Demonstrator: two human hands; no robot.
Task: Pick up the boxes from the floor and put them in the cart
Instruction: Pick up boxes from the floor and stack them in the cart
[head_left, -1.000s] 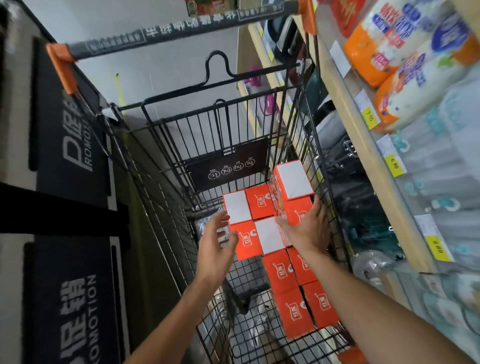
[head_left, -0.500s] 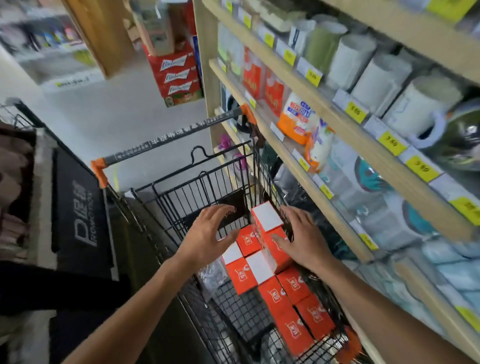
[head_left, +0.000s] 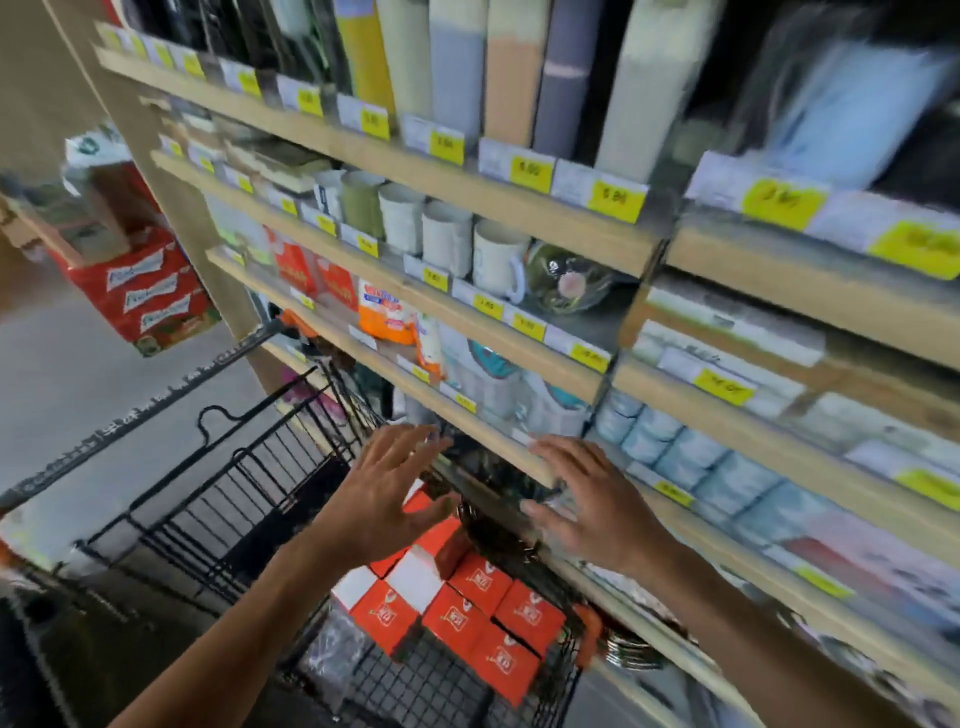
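Hovering above cart (head_left: 218, 519): L hand (head_left: 387, 499), R hand (head_left: 597, 509), fingers spread, empty; boxes (head_left: 457, 618) stacked inside. Fetch next w/ both palms.

I see my left hand (head_left: 384, 499) entering from seven o'clock and my right hand (head_left: 592, 499) from five o'clock: both forearms bare, no sleeves, gloves or rings visible.

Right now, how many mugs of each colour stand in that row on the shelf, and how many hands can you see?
Green mug: 1
White mugs: 4
Hands: 2, the left hand and the right hand
Total: 7
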